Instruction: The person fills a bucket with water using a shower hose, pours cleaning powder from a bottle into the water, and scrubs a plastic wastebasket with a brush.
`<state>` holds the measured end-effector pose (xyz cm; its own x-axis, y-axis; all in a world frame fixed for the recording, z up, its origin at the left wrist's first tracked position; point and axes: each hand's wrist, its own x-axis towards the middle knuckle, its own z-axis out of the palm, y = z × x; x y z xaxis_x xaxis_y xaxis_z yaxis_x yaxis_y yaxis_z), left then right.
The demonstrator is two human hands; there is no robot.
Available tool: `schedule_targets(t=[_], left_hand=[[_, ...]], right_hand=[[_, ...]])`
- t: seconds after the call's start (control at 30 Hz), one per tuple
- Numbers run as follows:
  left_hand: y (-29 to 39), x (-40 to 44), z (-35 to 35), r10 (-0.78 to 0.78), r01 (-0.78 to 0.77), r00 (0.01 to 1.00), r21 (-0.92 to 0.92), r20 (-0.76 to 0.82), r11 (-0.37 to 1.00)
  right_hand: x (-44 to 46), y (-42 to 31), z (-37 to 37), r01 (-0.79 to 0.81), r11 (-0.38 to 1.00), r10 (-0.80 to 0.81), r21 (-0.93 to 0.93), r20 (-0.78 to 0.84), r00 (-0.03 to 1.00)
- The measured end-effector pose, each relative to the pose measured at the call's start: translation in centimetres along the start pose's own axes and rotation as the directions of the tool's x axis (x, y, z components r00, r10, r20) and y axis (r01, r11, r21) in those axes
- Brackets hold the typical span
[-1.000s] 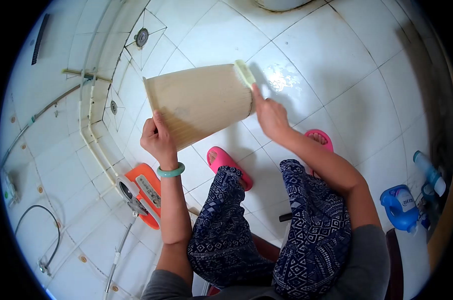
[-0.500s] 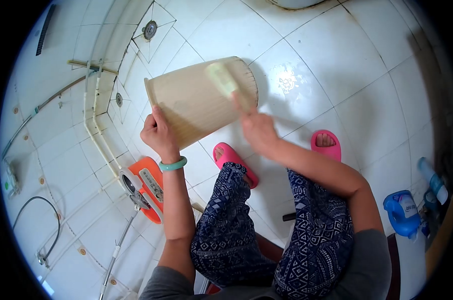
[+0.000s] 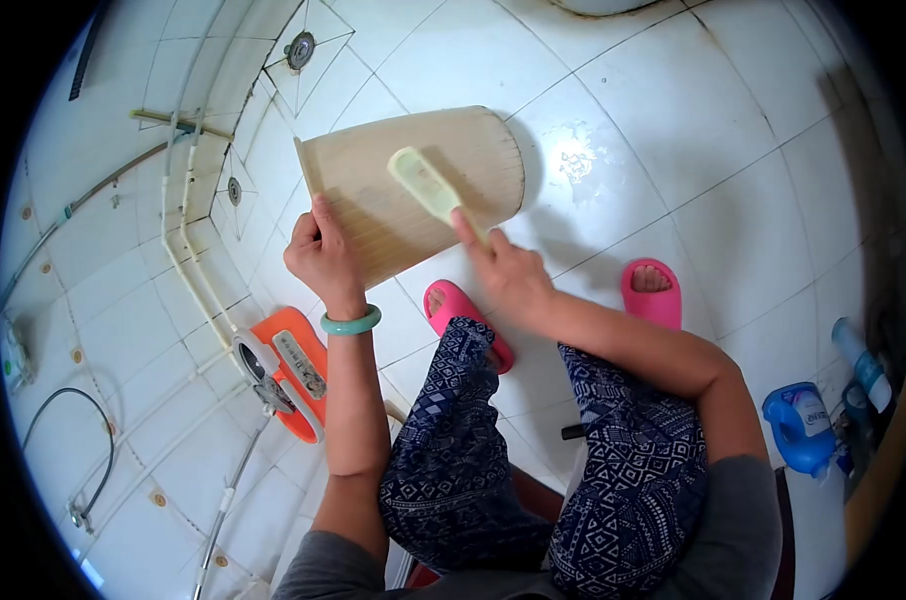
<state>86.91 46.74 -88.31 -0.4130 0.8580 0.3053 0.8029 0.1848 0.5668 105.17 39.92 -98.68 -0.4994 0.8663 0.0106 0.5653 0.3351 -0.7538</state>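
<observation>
A beige plastic trash bin (image 3: 453, 150) lies tilted on its side over the tiled floor, its rim to the left and its base to the right. My left hand (image 3: 323, 252), with a green bangle at the wrist, is closed on the bin's rim. In my right hand (image 3: 513, 275) is the handle of a pale yellow-green scrub brush (image 3: 425, 183), with the index finger stretched along it. The brush head lies over the middle of the bin's side; its bristles are hidden underneath.
An orange basin (image 3: 291, 425) with grey and white parts stands left by the wall pipes (image 3: 185, 190). A floor drain (image 3: 299, 50) is at upper left. A blue detergent bottle (image 3: 801, 428) stands at right. My feet wear pink slippers (image 3: 653, 295).
The brush has moved left along the bin's side, toward the rim. The bin has shifted slightly to the right, my left hand still on its rim.
</observation>
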Motion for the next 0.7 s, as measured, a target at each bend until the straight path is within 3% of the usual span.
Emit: schedule_targets(t=[0.03,0.1,0.23,0.3,0.37,0.43,0.57,0.63,0.7], left_hand=[[-0.3,0.1,-0.2,-0.012,0.012,1.000,0.012,0.000,1.000],[-0.7,0.2,-0.5,-0.031,0.032,0.999,0.030,-0.009,0.999],[-0.5,0.3,-0.1,-0.069,0.069,0.998,-0.028,-0.004,0.997],[-0.5,0.5,-0.1,-0.076,0.075,0.997,-0.061,-0.002,0.995],[-0.8,0.7,-0.6,-0.103,0.103,0.995,-0.026,0.001,0.994],[-1.1,0.9,-0.9,-0.107,0.107,0.994,-0.012,-0.011,0.994],[-1.2,0.9,-0.4,-0.103,0.102,0.995,-0.049,-0.015,0.994],[-0.5,0.7,-0.2,-0.100,0.100,0.995,-0.047,-0.006,0.994],[-0.3,0.8,-0.4,-0.095,0.094,0.995,-0.039,-0.007,0.995]], right_hand=[[-0.2,1.4,0.5,-0.017,1.000,0.018,0.012,-0.070,0.997],[-0.5,4.7,1.3,-0.202,0.976,0.201,-0.086,-0.020,0.979],[-0.8,2.9,0.5,-0.257,0.960,0.263,-0.111,0.037,0.964],[-0.2,0.3,0.3,-0.027,0.984,0.030,-0.177,0.015,0.999],[0.0,1.0,1.1,-0.019,0.990,0.015,-0.143,-0.024,1.000],[-0.4,4.1,2.1,-0.154,0.955,0.145,-0.254,-0.052,0.988],[-0.5,3.5,1.0,-0.188,0.946,0.201,-0.264,0.022,0.979],[-0.3,0.9,0.5,-0.148,0.958,0.158,-0.245,0.022,0.987],[-0.2,-0.5,0.2,0.031,0.996,-0.029,-0.082,0.024,0.999]])
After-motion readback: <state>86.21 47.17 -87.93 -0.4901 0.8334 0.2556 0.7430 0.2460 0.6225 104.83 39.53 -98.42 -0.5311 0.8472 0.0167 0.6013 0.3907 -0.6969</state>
